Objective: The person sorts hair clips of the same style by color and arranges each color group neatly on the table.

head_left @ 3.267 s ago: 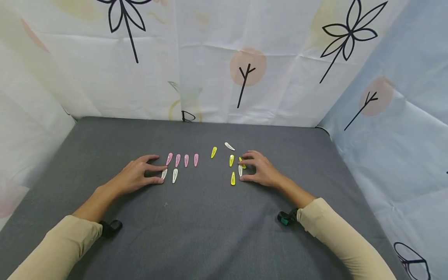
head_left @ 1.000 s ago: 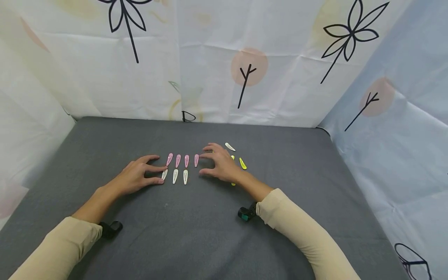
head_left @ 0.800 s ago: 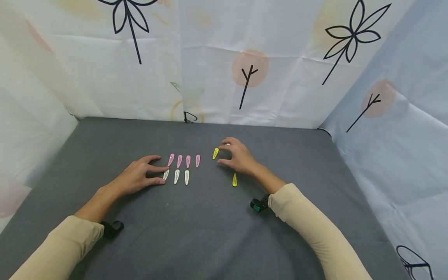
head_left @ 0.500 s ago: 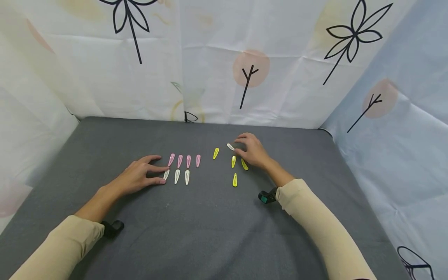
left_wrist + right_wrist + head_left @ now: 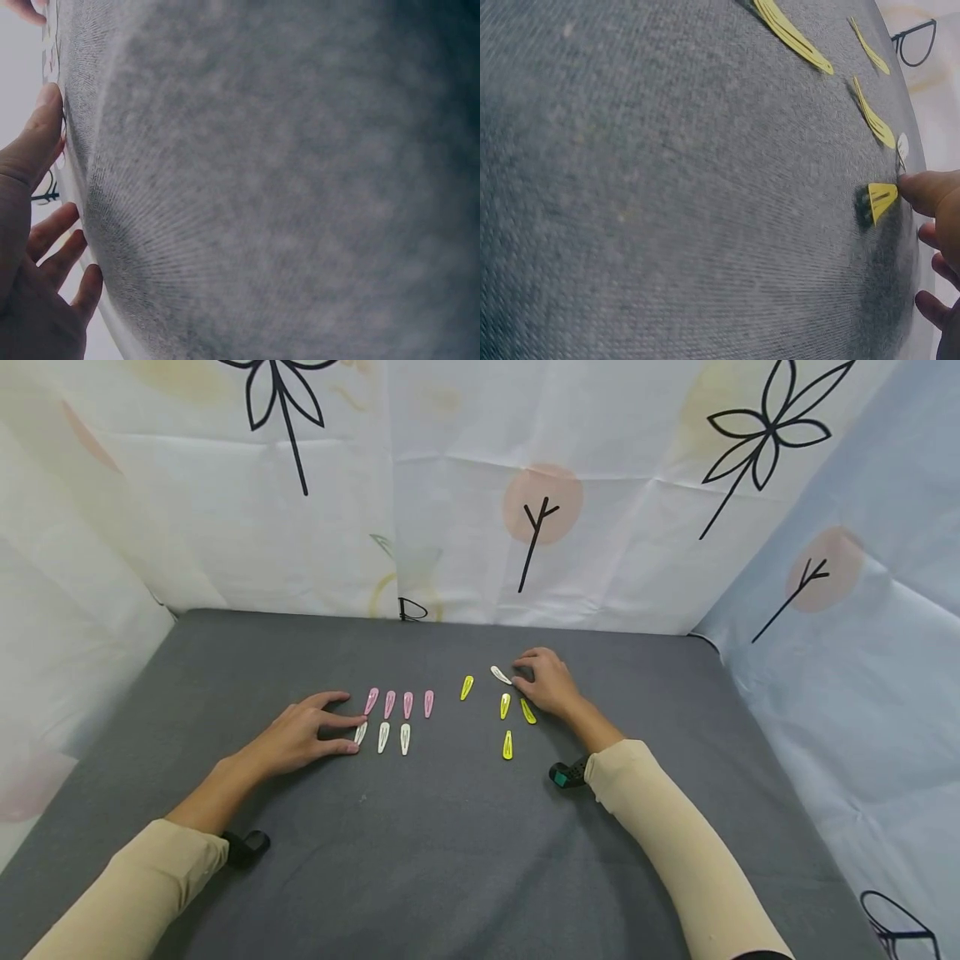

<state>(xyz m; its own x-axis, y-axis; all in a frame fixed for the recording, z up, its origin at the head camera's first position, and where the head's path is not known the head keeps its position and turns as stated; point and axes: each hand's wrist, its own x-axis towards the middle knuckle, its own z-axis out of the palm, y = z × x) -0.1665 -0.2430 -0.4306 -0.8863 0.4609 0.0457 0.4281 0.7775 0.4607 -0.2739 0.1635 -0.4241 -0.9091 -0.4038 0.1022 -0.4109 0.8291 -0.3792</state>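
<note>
Snap hair clips lie on the grey cloth. My left hand (image 5: 303, 735) rests at the left end of a row of white clips, index fingertip and thumb at the two ends of the leftmost white hair clip (image 5: 361, 732). Its thumb (image 5: 46, 124) and other fingers look relaxed in the left wrist view. My right hand (image 5: 551, 683) is at the far right, fingers apart, its thumb tip right by the lower end of a slanted white hair clip (image 5: 500, 675). Just below that hand is a tilted yellow hair clip (image 5: 528, 712), seen beside the thumb (image 5: 930, 191) in the right wrist view.
Several pink hair clips (image 5: 408, 704) form a row above the white ones (image 5: 405, 739). More yellow clips lie singly: one at the upper left (image 5: 467, 687), one mid-way (image 5: 505, 706), one lower (image 5: 507, 745). A patterned curtain (image 5: 450, 543) stands behind the table.
A third white clip now lies in the lower row. My right hand went from the right-hand clips left to that row, then back to the far white clip. My left hand stayed put.
</note>
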